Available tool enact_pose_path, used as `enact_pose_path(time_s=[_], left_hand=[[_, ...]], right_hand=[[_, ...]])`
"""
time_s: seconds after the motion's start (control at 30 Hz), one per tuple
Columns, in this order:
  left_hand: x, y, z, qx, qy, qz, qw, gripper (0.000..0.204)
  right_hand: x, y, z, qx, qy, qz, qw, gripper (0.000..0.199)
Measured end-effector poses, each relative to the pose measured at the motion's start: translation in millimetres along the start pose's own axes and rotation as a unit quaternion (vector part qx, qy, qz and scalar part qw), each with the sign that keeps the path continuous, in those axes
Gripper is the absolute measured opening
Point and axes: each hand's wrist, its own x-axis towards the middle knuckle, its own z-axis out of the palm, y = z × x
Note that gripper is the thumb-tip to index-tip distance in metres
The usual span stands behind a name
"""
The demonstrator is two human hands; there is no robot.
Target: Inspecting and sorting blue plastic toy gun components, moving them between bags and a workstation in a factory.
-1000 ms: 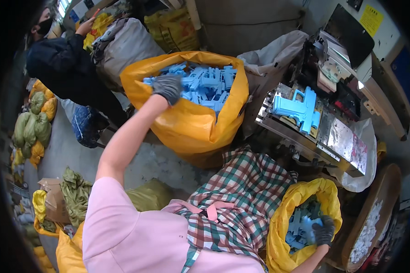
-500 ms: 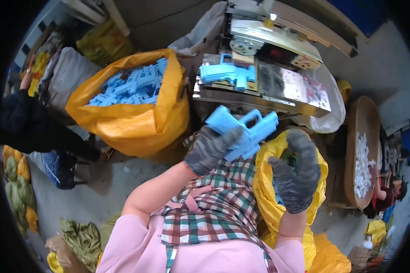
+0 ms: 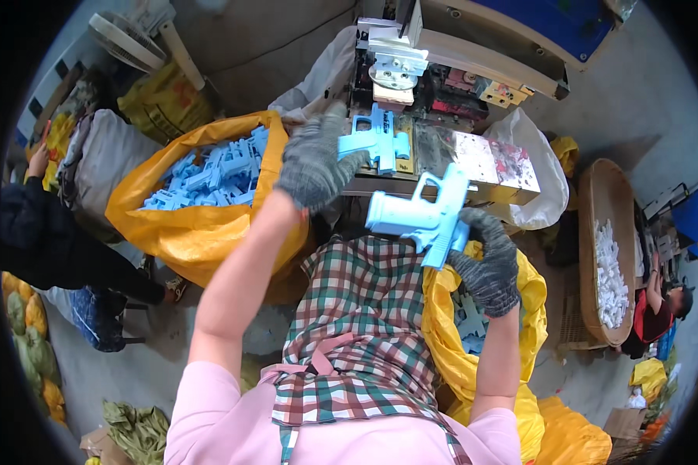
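My right hand [image 3: 488, 263], in a grey knit glove, grips a light blue plastic toy pistol [image 3: 423, 217] by its handle, holding it above my checked apron. My left hand [image 3: 314, 167], also gloved, reaches forward to a second blue toy pistol part [image 3: 376, 139] lying on the metal work plate [image 3: 473, 159] of the machine, its fingers touching or closing on it. A yellow sack [image 3: 202, 232] full of blue pistol parts [image 3: 209, 174] stands at my left. Another yellow sack [image 3: 450, 341] with several blue parts sits by my right knee.
A press-like machine [image 3: 411, 62] stands ahead. A person in dark clothes [image 3: 46, 240] sits at far left beside grey sacks [image 3: 101, 163]. A wicker basket [image 3: 589, 256] holds white pieces at right, with another person [image 3: 659, 302] beyond it. A white plastic bag [image 3: 535, 178] hangs beside the machine.
My left hand let go of the pistol and moved forward to the part on the machine plate. My right hand took the pistol by its handle. The view shifted toward the machine.
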Motion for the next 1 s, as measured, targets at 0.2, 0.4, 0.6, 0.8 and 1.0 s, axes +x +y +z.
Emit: enact_pose_path(time_s=[0.2, 0.4, 0.6, 0.8, 1.0], left_hand=[[17.7, -1.5, -2.0, 0.195, -0.122, 0.081, 0.97, 0.051], [-60.6, -75.0, -26.2, 0.26, 0.042, 0.01, 0.965, 0.057], [-102.9, -155.8, -75.7, 0.275, -0.058, -0.126, 0.951, 0.08], [-138.2, -158.4, -67.5, 0.063, -0.302, -0.165, 0.937, 0.053], [-173.8, -116.0, -72.6, 0.052, -0.309, -0.066, 0.947, 0.047]], right_hand=[[32.0, 4.6, 12.0, -0.066, -0.003, -0.132, 0.989, 0.047], [106.8, 16.4, 33.6, -0.152, -0.017, -0.219, 0.964, 0.045], [148.1, 23.7, 44.9, -0.237, -0.115, -0.232, 0.936, 0.043], [60.4, 33.5, -20.1, -0.058, -0.096, -0.096, 0.989, 0.036], [-32.9, 161.9, -98.0, -0.234, -0.252, 0.182, 0.921, 0.032]])
